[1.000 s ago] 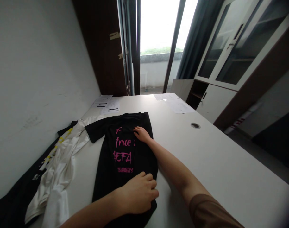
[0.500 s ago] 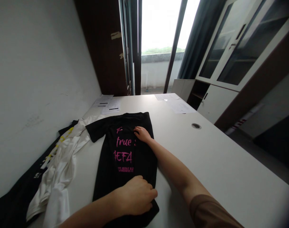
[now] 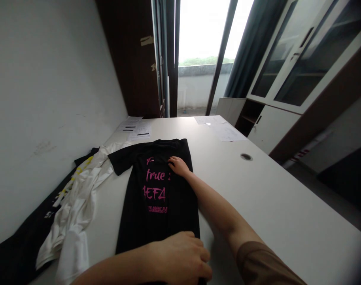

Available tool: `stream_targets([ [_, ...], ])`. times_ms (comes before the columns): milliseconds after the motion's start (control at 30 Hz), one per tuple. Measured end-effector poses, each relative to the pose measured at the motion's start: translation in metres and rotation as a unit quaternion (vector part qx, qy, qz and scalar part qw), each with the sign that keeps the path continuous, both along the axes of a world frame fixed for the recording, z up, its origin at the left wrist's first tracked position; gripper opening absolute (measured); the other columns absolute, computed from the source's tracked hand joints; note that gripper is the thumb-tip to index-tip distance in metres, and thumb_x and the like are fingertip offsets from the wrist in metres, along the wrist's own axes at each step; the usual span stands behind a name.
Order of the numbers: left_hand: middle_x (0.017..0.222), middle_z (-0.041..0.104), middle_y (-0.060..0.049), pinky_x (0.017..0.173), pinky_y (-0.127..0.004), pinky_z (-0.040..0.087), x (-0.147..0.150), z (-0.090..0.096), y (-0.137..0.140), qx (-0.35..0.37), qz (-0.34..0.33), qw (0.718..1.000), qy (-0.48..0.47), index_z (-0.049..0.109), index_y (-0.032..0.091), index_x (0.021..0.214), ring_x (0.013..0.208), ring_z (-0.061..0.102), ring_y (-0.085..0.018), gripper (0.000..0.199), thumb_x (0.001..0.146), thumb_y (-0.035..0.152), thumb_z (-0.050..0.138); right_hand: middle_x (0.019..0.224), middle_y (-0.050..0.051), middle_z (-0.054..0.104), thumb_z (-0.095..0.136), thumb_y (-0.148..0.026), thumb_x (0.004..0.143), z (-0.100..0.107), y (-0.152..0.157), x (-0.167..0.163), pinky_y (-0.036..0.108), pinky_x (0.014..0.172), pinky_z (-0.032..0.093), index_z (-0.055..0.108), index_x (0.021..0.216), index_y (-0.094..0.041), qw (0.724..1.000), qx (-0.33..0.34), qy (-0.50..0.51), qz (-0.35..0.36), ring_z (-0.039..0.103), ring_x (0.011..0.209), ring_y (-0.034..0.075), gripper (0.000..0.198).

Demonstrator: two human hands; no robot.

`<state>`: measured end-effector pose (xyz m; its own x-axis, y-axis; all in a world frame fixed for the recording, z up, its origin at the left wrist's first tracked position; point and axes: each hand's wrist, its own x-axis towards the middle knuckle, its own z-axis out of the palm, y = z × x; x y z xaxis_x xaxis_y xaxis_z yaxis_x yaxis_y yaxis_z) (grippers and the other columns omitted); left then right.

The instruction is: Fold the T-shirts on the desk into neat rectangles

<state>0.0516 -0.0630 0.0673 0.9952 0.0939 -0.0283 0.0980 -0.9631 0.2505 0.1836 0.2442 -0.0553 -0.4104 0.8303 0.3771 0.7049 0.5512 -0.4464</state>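
Note:
A black T-shirt [image 3: 156, 225] with pink lettering lies on the table. Its right side is folded inward, cutting off part of the print, while its left sleeve sticks out to the left. My right hand [image 3: 178, 165] rests on the upper part of the folded side, its fingers stretched towards the lettering and pressing on the cloth. Across the lower part of the shirt reaches my left hand [image 3: 183, 257], fingers curled over the right edge near the hem and closed on the fabric. Its fingertips are partly hidden.
White crumpled clothing [image 3: 76, 209] and a dark garment [image 3: 23, 245] with printing lie left, along the wall. Paper sheets [image 3: 227, 132] are at the table's far right, with more papers [image 3: 140, 130] at the far left. A round cable hole [image 3: 246, 157] is in the white table [image 3: 275, 209].
My left hand has moved down and to the right along the shirt's lower right edge, towards me. My right hand stays on the upper shirt. The view has shifted slightly.

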Motion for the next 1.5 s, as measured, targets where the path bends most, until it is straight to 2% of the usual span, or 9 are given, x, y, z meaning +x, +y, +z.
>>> stream_targets([
  [100,0.1,0.069,-0.003,0.078,-0.04,0.043,0.002,-0.004,0.002,0.036,0.038,0.999,-0.012,0.071,0.022,0.099,0.096,0.062,-0.023,0.025,0.095,0.046,0.068,0.143,0.01,0.069,0.068,-0.024,0.102,-0.001,0.0,0.0,0.044,0.121,0.044,0.079,0.125,-0.023,1.0,0.002,0.003,0.0,0.062,0.137,0.028,0.026],
  [233,0.1,0.069,-0.005,0.085,-0.042,0.046,0.006,-0.013,0.004,0.064,0.035,0.997,0.01,0.073,0.019,0.101,0.095,0.062,-0.024,0.045,0.092,0.064,0.069,0.143,0.011,0.069,0.069,-0.024,0.101,-0.001,0.001,0.0,0.044,0.121,0.045,0.079,0.125,-0.023,1.0,0.003,0.001,0.004,0.063,0.136,0.028,0.026],
  [367,0.095,0.069,-0.003,0.08,-0.04,0.045,0.011,-0.024,-0.002,0.061,0.032,0.998,0.007,0.07,0.019,0.1,0.092,0.062,-0.023,0.038,0.095,0.057,0.071,0.143,0.011,0.069,0.068,-0.025,0.102,0.0,0.001,0.0,0.044,0.121,0.045,0.079,0.125,-0.022,1.0,0.002,0.001,0.006,0.062,0.137,0.028,0.026],
  [533,0.109,0.067,-0.004,0.085,-0.038,0.044,0.018,-0.047,-0.013,0.066,0.011,0.996,-0.055,0.067,0.021,0.106,0.102,0.06,-0.023,0.023,0.1,0.043,0.067,0.144,0.011,0.068,0.068,-0.025,0.102,0.001,0.001,0.0,0.045,0.122,0.044,0.079,0.126,-0.022,1.0,-0.001,-0.002,0.005,0.062,0.137,0.028,0.026],
  [833,0.116,0.064,-0.008,0.097,-0.044,0.044,0.023,-0.065,-0.012,0.09,0.029,0.993,-0.067,0.065,0.02,0.108,0.112,0.06,-0.027,0.035,0.101,0.053,0.061,0.144,0.011,0.068,0.068,-0.024,0.102,0.004,-0.001,0.0,0.045,0.122,0.044,0.079,0.126,-0.023,1.0,-0.006,-0.002,0.003,0.061,0.138,0.028,0.027],
  [933,0.109,0.064,-0.006,0.095,-0.044,0.045,0.022,-0.059,-0.011,0.082,0.039,0.994,-0.058,0.064,0.02,0.106,0.104,0.06,-0.025,0.025,0.101,0.044,0.061,0.144,0.011,0.068,0.068,-0.024,0.102,0.006,-0.003,0.0,0.046,0.122,0.045,0.079,0.126,-0.023,1.0,-0.01,-0.001,0.0,0.062,0.138,0.029,0.027],
  [1100,0.106,0.062,-0.007,0.085,-0.039,0.045,0.016,-0.033,-0.001,0.098,0.064,0.993,-0.027,0.063,0.018,0.102,0.098,0.059,-0.024,0.02,0.095,0.037,0.066,0.144,0.01,0.068,0.069,-0.024,0.101,0.007,-0.004,0.0,0.044,0.122,0.045,0.08,0.125,-0.024,1.0,-0.014,0.0,-0.002,0.061,0.138,0.028,0.026],
  [1367,0.107,0.064,-0.005,0.079,-0.039,0.042,0.005,-0.002,0.015,0.124,0.101,0.987,-0.015,0.059,0.019,0.11,0.095,0.058,-0.022,0.02,0.098,0.034,0.065,0.143,0.011,0.069,0.068,-0.024,0.102,0.005,-0.003,0.0,0.044,0.122,0.044,0.079,0.126,-0.022,1.0,-0.011,0.003,0.002,0.061,0.138,0.028,0.027],
  [1500,0.098,0.066,-0.002,0.079,-0.04,0.041,-0.003,0.007,0.023,0.117,0.107,0.987,-0.017,0.058,0.021,0.105,0.091,0.059,-0.021,0.006,0.102,0.026,0.06,0.143,0.011,0.068,0.067,-0.025,0.102,0.005,-0.003,0.0,0.045,0.122,0.044,0.079,0.126,-0.022,1.0,-0.013,-0.001,0.003,0.061,0.138,0.028,0.027],
])
